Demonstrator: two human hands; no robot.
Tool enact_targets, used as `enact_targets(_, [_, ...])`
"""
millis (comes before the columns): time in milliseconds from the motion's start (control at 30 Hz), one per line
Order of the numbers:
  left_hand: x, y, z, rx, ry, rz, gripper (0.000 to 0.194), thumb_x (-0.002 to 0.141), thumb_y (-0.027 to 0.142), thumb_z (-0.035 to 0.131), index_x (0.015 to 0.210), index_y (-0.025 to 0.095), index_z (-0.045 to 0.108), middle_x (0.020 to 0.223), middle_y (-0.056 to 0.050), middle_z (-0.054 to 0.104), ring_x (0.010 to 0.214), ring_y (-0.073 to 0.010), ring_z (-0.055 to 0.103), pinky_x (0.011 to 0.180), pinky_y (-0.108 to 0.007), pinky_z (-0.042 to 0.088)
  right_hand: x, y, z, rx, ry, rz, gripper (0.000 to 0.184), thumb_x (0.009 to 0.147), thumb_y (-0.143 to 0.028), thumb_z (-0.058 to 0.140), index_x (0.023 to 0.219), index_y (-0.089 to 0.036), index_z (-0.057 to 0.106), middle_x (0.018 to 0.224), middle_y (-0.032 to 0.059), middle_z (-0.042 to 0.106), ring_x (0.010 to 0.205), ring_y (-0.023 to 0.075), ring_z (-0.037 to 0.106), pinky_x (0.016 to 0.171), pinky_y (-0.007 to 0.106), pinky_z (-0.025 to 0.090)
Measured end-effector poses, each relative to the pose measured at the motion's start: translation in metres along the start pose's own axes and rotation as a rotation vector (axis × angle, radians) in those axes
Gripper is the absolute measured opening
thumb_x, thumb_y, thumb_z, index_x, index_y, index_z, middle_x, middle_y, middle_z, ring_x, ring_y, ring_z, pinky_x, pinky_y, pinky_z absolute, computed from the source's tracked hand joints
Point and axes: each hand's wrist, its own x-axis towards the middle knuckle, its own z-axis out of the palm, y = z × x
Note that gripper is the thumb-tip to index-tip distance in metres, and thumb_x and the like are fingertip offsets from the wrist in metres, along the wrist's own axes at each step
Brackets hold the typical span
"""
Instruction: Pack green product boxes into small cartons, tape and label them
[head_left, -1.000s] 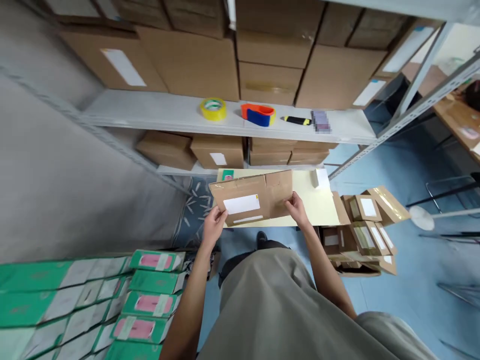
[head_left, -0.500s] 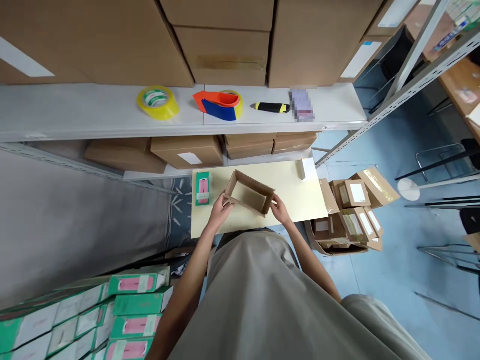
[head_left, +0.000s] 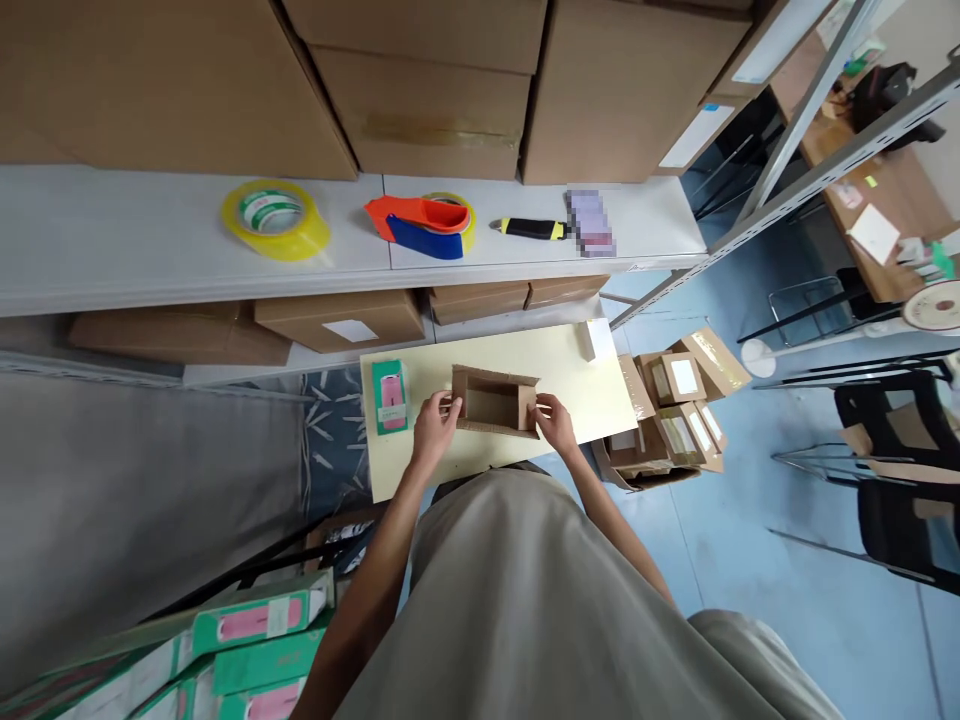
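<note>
An unfolded cardboard box [head_left: 491, 402] is held over the pale yellow table [head_left: 577, 425], its open top facing me. My left hand [head_left: 437, 425] is closed on its left end, with the thumb at the rim. At the opposite end, my right hand [head_left: 553, 422] grips the right wall, where a small flap folds inward. Left of the box, a green and white product box [head_left: 390, 397] with a pink picture lies on the table. A small white box [head_left: 595, 340] stands at the table's far right corner.
On the shelf [head_left: 349, 245] in front lie a yellow tape roll [head_left: 275, 220], an orange and blue tape dispenser [head_left: 420, 225] and a utility knife [head_left: 529, 229]. Cardboard boxes [head_left: 679, 385] fill a carton at the right. Several green boxes [head_left: 259, 620] are stacked at lower left.
The flat cardboard piece has been opened into a box shape, then lowered and turned straighter between my hands. The view has moved closer to the shelf, and the green product box came into full sight.
</note>
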Motion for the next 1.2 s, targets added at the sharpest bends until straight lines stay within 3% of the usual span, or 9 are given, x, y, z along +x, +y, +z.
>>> enact_targets(133, [0.007,-0.009,-0.006,0.115,-0.102,0.054,0.036,0.091,0.033,0.088,0.124,0.024,0.076,0.136,-0.015,0.077,0.121,-0.0317,0.075,0.108,-0.042,0.062,0.012,-0.004,0.003,-0.041,0.042,0.008,0.053,0.09,-0.065,0.081,0.12,-0.022,0.072,0.131,0.0188,0.083,0.12,0.0348,0.083,0.101,0.049,0.07])
enact_targets(300, [0.008,-0.015,-0.019,0.375,-0.24,0.227,0.041,0.101,0.037,0.073,0.141,0.027,0.075,0.135,-0.013,0.073,0.113,-0.0288,0.076,0.099,-0.043,0.066,0.029,-0.009,0.001,-0.131,0.053,0.007,0.049,0.09,-0.059,0.085,0.121,-0.022,0.073,0.129,0.0172,0.084,0.116,0.0335,0.085,0.098,0.047,0.071])
enact_targets(533, [0.008,-0.017,-0.012,0.511,-0.224,0.268,0.046,0.101,0.041,0.074,0.145,0.027,0.075,0.143,-0.015,0.063,0.131,-0.033,0.07,0.115,-0.046,0.06,0.055,-0.011,-0.001,-0.248,-0.02,-0.021,0.036,0.086,-0.034,0.086,0.117,-0.024,0.071,0.115,0.0113,0.086,0.102,0.0297,0.085,0.092,0.046,0.07])
enact_targets(700, [0.007,-0.015,-0.014,0.468,-0.333,0.211,0.092,0.081,0.064,0.093,0.16,0.026,0.064,0.152,-0.016,0.059,0.138,-0.0367,0.066,0.12,-0.049,0.057,0.066,-0.011,-0.01,-0.263,-0.053,-0.056,0.031,0.091,-0.038,0.08,0.117,-0.024,0.07,0.118,0.0125,0.085,0.102,0.03,0.085,0.091,0.047,0.07])
enact_targets(767, [0.007,-0.013,-0.017,0.431,-0.384,0.205,0.095,0.075,0.066,0.096,0.157,0.028,0.067,0.151,-0.014,0.061,0.137,-0.0361,0.067,0.116,-0.046,0.059,0.067,-0.01,-0.017,-0.245,-0.075,-0.075,0.033,0.095,-0.044,0.077,0.119,-0.023,0.07,0.121,0.0147,0.084,0.106,0.0312,0.085,0.092,0.047,0.069])
enact_targets(933, [0.006,-0.008,-0.01,0.471,-0.244,0.167,0.05,0.095,0.058,0.082,0.132,0.025,0.077,0.132,-0.012,0.076,0.104,-0.0297,0.079,0.1,-0.044,0.064,0.064,-0.004,-0.033,-0.158,-0.194,-0.09,0.05,0.099,-0.066,0.07,0.123,-0.022,0.072,0.127,0.0181,0.083,0.115,0.0337,0.083,0.095,0.046,0.069])
enact_targets(1033, [0.004,-0.005,0.002,0.573,-0.093,0.115,0.063,0.096,0.046,0.085,0.15,0.023,0.064,0.126,-0.013,0.08,0.093,-0.0285,0.079,0.089,-0.041,0.063,0.062,-0.001,-0.039,-0.131,-0.237,-0.083,0.065,0.095,-0.069,0.073,0.138,-0.02,0.069,0.132,0.0197,0.08,0.118,0.0358,0.082,0.093,0.046,0.07])
enact_targets(1100, [0.002,-0.003,0.008,0.642,-0.061,0.175,0.077,0.098,0.039,0.083,0.166,0.023,0.051,0.138,-0.015,0.076,0.098,-0.0285,0.079,0.087,-0.038,0.062,0.06,0.0,-0.041,-0.147,-0.245,-0.116,0.077,0.094,-0.063,0.075,0.157,-0.021,0.058,0.137,0.02,0.077,0.114,0.0348,0.082,0.089,0.046,0.071])
enact_targets(1200, [0.0,-0.002,0.013,0.724,-0.094,0.322,0.062,0.106,0.032,0.071,0.165,0.028,0.055,0.154,-0.016,0.066,0.106,-0.0273,0.078,0.086,-0.035,0.061,0.058,-0.003,-0.042,-0.205,-0.255,-0.231,0.08,0.101,-0.052,0.069,0.172,-0.029,0.044,0.155,0.0192,0.065,0.109,0.0296,0.083,0.085,0.044,0.072])
